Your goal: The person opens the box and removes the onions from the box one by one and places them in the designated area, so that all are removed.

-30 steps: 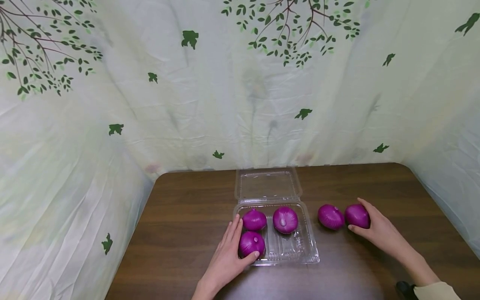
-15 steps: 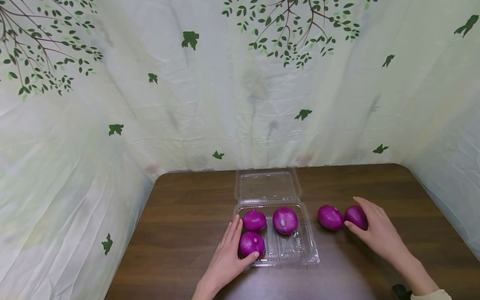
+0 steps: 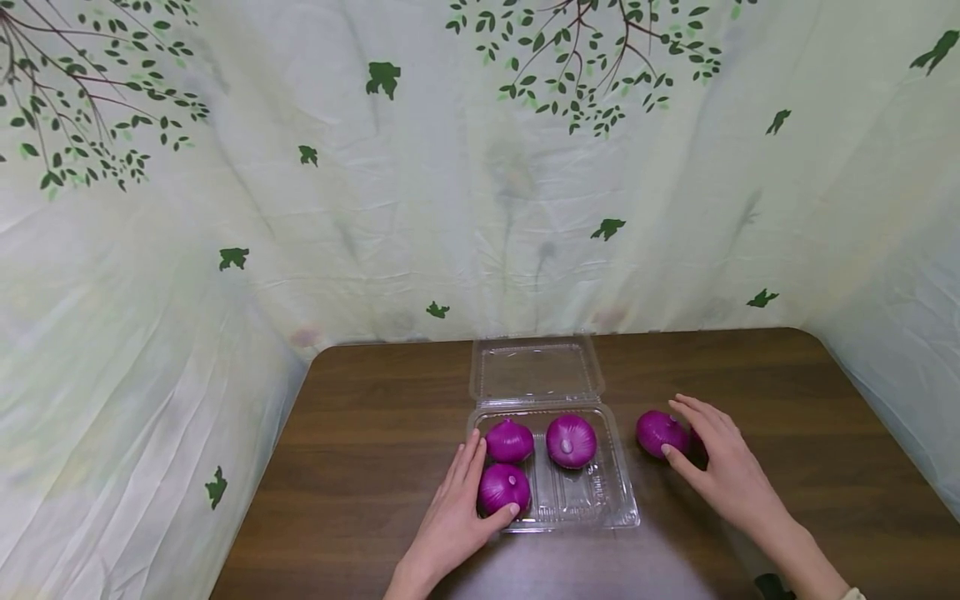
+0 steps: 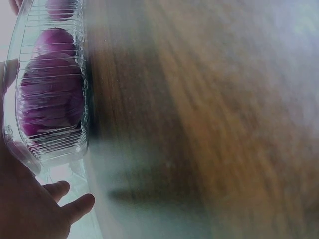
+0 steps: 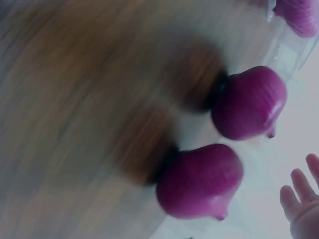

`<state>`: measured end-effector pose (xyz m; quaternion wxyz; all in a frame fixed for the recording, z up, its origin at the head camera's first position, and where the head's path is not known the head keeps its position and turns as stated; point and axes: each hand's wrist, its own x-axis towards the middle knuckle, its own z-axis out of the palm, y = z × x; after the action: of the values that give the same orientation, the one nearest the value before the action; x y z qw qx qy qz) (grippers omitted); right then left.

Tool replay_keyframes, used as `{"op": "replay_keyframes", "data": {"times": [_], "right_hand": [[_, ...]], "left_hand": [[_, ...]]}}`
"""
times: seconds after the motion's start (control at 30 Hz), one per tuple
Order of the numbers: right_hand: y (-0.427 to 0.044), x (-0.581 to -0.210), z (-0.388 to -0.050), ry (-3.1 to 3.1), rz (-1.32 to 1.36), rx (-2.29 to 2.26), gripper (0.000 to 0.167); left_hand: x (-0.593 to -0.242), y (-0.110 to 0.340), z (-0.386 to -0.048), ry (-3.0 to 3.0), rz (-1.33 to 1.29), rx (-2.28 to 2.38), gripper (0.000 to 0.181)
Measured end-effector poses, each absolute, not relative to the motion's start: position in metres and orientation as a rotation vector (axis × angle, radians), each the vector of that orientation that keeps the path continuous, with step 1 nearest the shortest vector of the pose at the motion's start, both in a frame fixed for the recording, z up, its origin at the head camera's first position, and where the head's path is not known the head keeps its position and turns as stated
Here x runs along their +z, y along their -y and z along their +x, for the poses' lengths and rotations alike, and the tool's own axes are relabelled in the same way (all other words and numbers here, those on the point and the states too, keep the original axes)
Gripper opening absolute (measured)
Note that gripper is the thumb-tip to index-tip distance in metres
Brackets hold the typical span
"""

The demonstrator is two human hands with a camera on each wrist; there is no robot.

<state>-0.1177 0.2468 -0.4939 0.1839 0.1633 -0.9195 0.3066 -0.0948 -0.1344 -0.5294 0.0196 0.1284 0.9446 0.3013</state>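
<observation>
A clear plastic clamshell container (image 3: 626, 500) lies with its lid (image 3: 536, 371) folded back. Inside it sit three red onions: one back left (image 3: 509, 441), one back right (image 3: 572, 442), one front left (image 3: 504, 489). My left hand (image 3: 453, 512) rests along the container's left side, fingers straight, thumb by the front-left onion. To the right of the container, a loose red onion (image 3: 660, 433) lies on the table. A second loose onion (image 5: 201, 181) is mostly hidden under my right hand (image 3: 723, 467) in the head view. That hand hovers with fingers extended, apart from both onions in the right wrist view.
The brown wooden table (image 3: 360, 450) has its far edge against a pale curtain (image 3: 450, 208) printed with branches and leaves. The curtain also hangs at both sides.
My right hand has left the farther loose onion and moved left, toward the one nearer the container. My left hand and the container have stayed in place.
</observation>
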Motion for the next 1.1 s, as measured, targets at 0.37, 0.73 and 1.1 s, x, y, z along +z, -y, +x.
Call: {"op": "replay_keyframes", "data": {"times": [0.37, 0.73, 1.1], "right_hand": [[-0.214, -0.503, -0.123, 2.519, 0.619, 0.946, 0.068], [-0.174, -0.517, -0.125, 2.488, 0.733, 1.038, 0.064], [-0.150, -0.522, -0.142, 2.548, 0.826, 0.995, 0.062]], "left_hand": [[-0.530, 0.134, -0.096, -2.929, 0.397, 0.922, 0.101], [-0.531, 0.135, -0.096, -2.924, 0.398, 0.929, 0.101], [-0.531, 0.135, -0.096, -2.918, 0.394, 0.949, 0.101]]}}
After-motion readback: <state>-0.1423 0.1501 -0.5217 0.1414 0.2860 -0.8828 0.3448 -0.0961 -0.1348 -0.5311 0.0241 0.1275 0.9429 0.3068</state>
